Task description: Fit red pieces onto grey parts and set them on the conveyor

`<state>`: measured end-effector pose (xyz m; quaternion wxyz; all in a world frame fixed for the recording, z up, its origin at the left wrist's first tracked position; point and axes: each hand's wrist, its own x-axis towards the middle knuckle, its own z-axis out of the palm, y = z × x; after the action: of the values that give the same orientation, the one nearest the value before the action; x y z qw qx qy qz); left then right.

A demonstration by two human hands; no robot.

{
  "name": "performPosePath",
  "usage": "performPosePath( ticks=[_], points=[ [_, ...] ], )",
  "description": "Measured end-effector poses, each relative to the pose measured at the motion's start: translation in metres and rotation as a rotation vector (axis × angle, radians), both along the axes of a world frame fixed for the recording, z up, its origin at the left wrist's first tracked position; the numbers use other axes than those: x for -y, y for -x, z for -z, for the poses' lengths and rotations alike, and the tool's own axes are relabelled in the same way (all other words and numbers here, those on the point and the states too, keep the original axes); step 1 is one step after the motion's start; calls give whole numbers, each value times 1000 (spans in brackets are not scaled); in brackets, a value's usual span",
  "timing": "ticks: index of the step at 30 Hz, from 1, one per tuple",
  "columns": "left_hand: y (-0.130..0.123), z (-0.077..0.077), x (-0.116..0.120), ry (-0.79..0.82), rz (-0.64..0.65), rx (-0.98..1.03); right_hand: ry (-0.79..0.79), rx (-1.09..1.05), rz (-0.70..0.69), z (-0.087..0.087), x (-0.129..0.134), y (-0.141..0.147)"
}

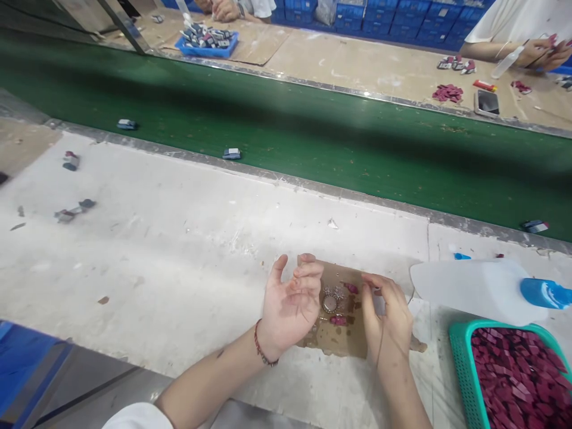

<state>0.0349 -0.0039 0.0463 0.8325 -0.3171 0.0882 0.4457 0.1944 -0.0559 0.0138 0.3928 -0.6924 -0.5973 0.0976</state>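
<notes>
My left hand (292, 307) is palm up above the left edge of a brown cardboard piece (357, 339). Its thumb stands apart, the fingers are loosely curled, and nothing shows in the palm. At the cardboard's right side is my right hand (388, 322), thumb and forefinger brought together at the tips; whatever they grip is too small or hidden. Between the hands, a round metal-rimmed piece (330, 304) lies on the wet-spotted cardboard. Close to it are a small maroon piece (338, 320) and another maroon piece (351, 288).
A green basket (460, 369) of maroon pieces stands at right, below a white bottle (469, 289) with a blue cap. Beyond the white table runs a green conveyor (313, 131) carrying small grey-blue parts (232, 154). Co-workers' hands (226, 10) and a blue tray (208, 50) are across it.
</notes>
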Motion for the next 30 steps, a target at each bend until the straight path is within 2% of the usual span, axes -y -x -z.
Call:
performPosePath(
  ticks=[5, 11, 14, 22, 30],
  points=[
    [1, 6, 2, -72, 20, 45, -66, -82, -16, -5, 5, 13],
    [0, 10, 5, -167, 39, 70, -101, -192, -284, -20, 11, 25],
    [-1, 11, 6, -168, 46, 41, -100, -239, -342, -22, 13, 28],
    [-5, 9, 7, -65, 117, -90, -105, -294, -325, -21, 17, 33],
    [-9, 10, 9, -33, 179, -177, -129, -301, -260, -24, 18, 36]
  ],
)
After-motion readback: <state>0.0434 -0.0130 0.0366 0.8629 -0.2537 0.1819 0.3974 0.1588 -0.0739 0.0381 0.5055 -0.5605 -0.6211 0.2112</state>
